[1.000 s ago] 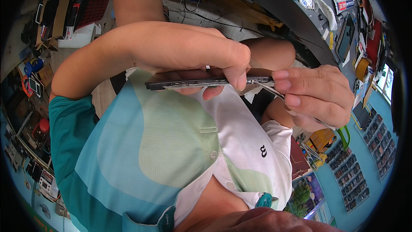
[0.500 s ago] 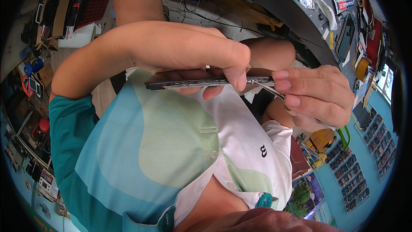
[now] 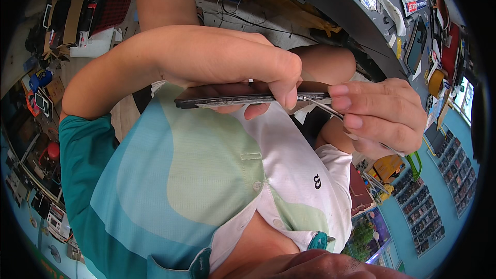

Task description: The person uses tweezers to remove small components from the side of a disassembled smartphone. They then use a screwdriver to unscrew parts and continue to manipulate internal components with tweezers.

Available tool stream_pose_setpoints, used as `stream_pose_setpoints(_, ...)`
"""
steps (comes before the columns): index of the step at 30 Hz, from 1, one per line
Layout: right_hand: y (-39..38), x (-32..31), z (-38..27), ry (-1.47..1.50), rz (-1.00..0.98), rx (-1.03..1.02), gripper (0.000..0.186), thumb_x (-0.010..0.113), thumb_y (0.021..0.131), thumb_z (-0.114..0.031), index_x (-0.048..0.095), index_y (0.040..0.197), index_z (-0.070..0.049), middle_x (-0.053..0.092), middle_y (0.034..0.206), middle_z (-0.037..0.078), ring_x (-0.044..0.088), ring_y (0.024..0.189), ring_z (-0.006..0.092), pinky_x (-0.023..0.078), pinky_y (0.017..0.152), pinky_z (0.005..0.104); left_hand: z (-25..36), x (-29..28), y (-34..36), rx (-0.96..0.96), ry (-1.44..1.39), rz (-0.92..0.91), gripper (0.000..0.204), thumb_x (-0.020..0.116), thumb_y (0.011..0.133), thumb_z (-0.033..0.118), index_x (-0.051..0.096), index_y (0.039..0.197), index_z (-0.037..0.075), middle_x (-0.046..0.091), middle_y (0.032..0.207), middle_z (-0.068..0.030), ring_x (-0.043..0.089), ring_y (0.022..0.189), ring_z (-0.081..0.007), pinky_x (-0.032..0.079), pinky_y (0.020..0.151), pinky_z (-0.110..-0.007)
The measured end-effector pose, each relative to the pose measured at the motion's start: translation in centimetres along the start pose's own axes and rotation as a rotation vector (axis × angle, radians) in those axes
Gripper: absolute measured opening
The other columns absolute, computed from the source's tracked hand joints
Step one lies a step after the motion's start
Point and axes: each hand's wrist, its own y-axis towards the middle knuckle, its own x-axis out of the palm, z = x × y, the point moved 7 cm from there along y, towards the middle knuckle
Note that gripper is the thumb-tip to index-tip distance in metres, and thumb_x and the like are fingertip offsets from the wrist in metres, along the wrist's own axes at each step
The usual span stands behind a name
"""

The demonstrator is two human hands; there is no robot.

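Observation:
A dark, thin smartphone (image 3: 232,99) is held edge-on in front of my chest, its long side showing a worn, greyish inner rim. My left hand (image 3: 248,59) reaches over from the left and grips it, thumb on the edge and fingertips curled beneath. At the phone's right end, my right hand (image 3: 382,116) pinches slim metal tweezers (image 3: 324,107). Their tip touches the phone's edge beside my left thumb. The index fingertip of my right hand rests against the phone's corner. What the tip meets is too small to tell.
A grey workbench (image 3: 385,26) at the upper right carries tools, a tube and another phone-like device (image 3: 416,46). Cardboard boxes (image 3: 77,10) stand at the upper left. Cables (image 3: 243,18) lie on the floor. Racks of small parts (image 3: 418,212) hang on the blue wall.

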Motion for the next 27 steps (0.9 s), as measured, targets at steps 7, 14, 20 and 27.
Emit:
stream_pose_setpoints(7, 0.1, -0.5, 0.4, 0.042, 0.005, 0.004, 0.021, 0.07, 0.08, 0.007, 0.07, 0.101, 0.008, 0.073, 0.097, 0.026, 0.077, 0.085, 0.0394, 0.067, 0.074, 0.0441, -0.1, -0.2, 0.1, 0.034, -0.047, 0.006, 0.083, 0.066, 0.082, 0.029, 0.043, 0.15, -0.014, 0.065, 0.09, -0.0125, 0.058, 0.069, -0.0123, 0.045, 0.057, -0.027)
stream_pose_setpoints(14, -3.5, -4.0, 0.4, 0.045, 0.293, 0.034, 0.032, 0.06, 0.095, -0.006, 0.065, 0.123, 0.009, 0.067, 0.11, 0.033, 0.071, 0.1, 0.0513, 0.059, 0.089, 0.0653, 1.5, -0.4, 0.9, 0.509, -0.173, 0.195, 0.087, 0.079, 0.078, 0.027, 0.042, 0.151, -0.005, 0.061, 0.106, -0.006, 0.057, 0.093, -0.0103, 0.046, 0.08, -0.024)
stream_pose_setpoints(20, -7.0, -4.7, 1.6, 0.139, 0.905, 0.177, 0.033, 0.053, 0.099, -0.005, 0.061, 0.125, 0.013, 0.061, 0.117, 0.038, 0.071, 0.101, 0.0533, 0.065, 0.083, 0.0605, 2.7, -0.4, 1.3, 0.872, -0.339, 0.374, 0.084, 0.082, 0.083, 0.014, 0.037, 0.152, 0.0, 0.059, 0.11, -0.0036, 0.057, 0.096, -0.0078, 0.046, 0.086, -0.024)
stream_pose_setpoints(27, -5.2, -1.7, 1.6, 0.318, 1.086, 0.268, 0.033, 0.051, 0.102, -0.006, 0.055, 0.124, 0.02, 0.063, 0.115, 0.042, 0.071, 0.101, 0.0536, 0.066, 0.084, 0.0574, 3.2, -1.4, 0.9, 1.07, -0.477, 0.437, 0.084, 0.078, 0.084, 0.003, 0.027, 0.15, 0.003, 0.056, 0.113, -0.0081, 0.066, 0.093, -0.0174, 0.066, 0.071, -0.045)
